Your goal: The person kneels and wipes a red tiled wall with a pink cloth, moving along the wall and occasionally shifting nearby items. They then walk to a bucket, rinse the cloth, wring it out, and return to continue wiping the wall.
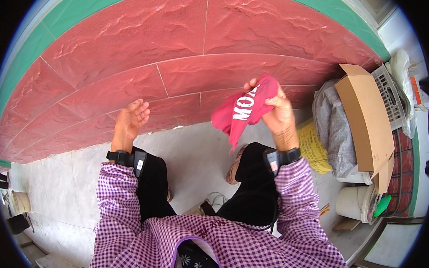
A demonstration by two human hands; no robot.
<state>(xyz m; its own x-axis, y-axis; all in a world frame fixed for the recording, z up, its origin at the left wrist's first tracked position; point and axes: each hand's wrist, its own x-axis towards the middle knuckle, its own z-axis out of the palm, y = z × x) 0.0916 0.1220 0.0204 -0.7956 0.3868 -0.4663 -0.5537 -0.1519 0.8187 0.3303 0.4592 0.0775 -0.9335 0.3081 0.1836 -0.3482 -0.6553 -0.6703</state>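
A crumpled dark-pink cloth (235, 115) with white printed lettering hangs from my right hand (281, 115), its thumb and fingers closed on the upper right end. The cloth's loose lower corner dangles free in the air, over the floor near my right knee. My left hand (132, 116) is raised on the other side, palm partly turned up, fingers slightly bent and apart, with nothing in it. A wide gap separates it from the cloth. Both wrists carry black straps with small devices, and checked purple sleeves cover my forearms.
A red tiled wall (183, 78) rises ahead, above a pale floor (197, 156). To the right are a cardboard box (364, 116), a grey woven sack (331, 129), a yellow printed bag (312, 147), a plastic crate (389, 97) and a white bucket (352, 203).
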